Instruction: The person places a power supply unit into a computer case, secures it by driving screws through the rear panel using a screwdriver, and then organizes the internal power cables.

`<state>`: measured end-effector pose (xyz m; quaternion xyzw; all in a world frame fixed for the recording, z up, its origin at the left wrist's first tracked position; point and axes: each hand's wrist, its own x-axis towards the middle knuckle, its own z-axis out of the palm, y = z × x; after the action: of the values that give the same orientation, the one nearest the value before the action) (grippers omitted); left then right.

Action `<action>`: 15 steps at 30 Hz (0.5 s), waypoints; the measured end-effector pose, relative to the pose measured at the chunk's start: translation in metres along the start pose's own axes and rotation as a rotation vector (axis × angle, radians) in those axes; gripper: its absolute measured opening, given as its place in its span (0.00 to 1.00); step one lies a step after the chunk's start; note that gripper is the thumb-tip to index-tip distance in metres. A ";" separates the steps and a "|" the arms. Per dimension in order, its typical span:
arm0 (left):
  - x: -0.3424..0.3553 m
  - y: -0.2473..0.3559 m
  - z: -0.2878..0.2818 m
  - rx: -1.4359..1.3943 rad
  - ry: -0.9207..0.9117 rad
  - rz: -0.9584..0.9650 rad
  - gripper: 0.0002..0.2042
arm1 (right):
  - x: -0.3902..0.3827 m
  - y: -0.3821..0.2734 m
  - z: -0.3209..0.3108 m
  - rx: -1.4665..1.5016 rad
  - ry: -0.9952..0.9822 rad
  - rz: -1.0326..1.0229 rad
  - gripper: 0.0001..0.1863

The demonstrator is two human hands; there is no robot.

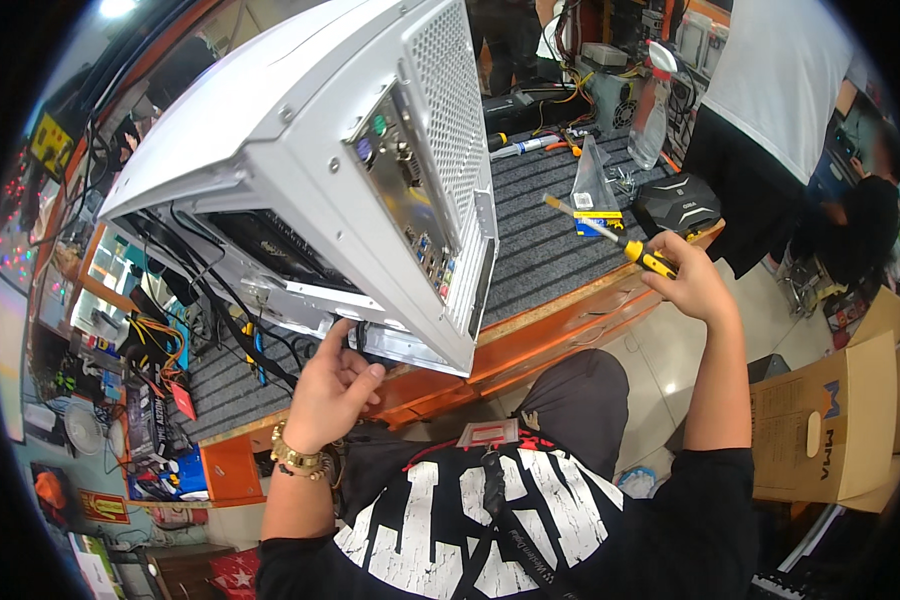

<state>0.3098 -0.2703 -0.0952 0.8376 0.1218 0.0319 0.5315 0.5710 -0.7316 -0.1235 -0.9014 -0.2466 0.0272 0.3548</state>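
I have the right hand [692, 275] closed around the yellow-and-black handle of a screwdriver [652, 259]; its shaft points away to the left, over the bench [540, 275] with its grey ribbed mat, and the tip is clear of the computer case. The left hand [335, 390] is at the lower edge of that white computer case [300, 190], index finger raised to the rim, thumb apart and the other fingers partly curled. From my view I cannot tell whether it grips the edge or just touches it.

The case sits on the bench, left of centre, its metal port panel [405, 185] and perforated grille [445, 85] turned toward the right. I see black cables [210, 290] hanging by its open lower side, left of the left hand.

Beyond the screwdriver, a clear plastic packet [590, 180] with a yellow-and-blue label lies on the mat, a black angular object [676, 204] to its right and a clear spray bottle [650, 125] behind. A person in a white shirt [782, 80] stands past the bench's right end, and an open cardboard box [810, 425] is at my lower right.
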 end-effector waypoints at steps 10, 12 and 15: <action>-0.033 0.073 -0.055 0.599 -0.205 0.272 0.13 | 0.062 -0.069 0.074 -0.430 0.114 0.226 0.27; -0.040 0.077 -0.066 0.603 -0.091 0.256 0.14 | 0.077 -0.077 0.089 -0.462 0.087 0.307 0.29; -0.052 0.056 -0.089 0.528 -0.022 0.273 0.14 | 0.093 -0.072 0.101 -0.521 0.176 0.296 0.30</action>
<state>0.2528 -0.2271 -0.0027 0.9558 0.0062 0.0612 0.2876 0.5993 -0.5806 -0.1400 -0.9871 -0.0796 -0.0637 0.1237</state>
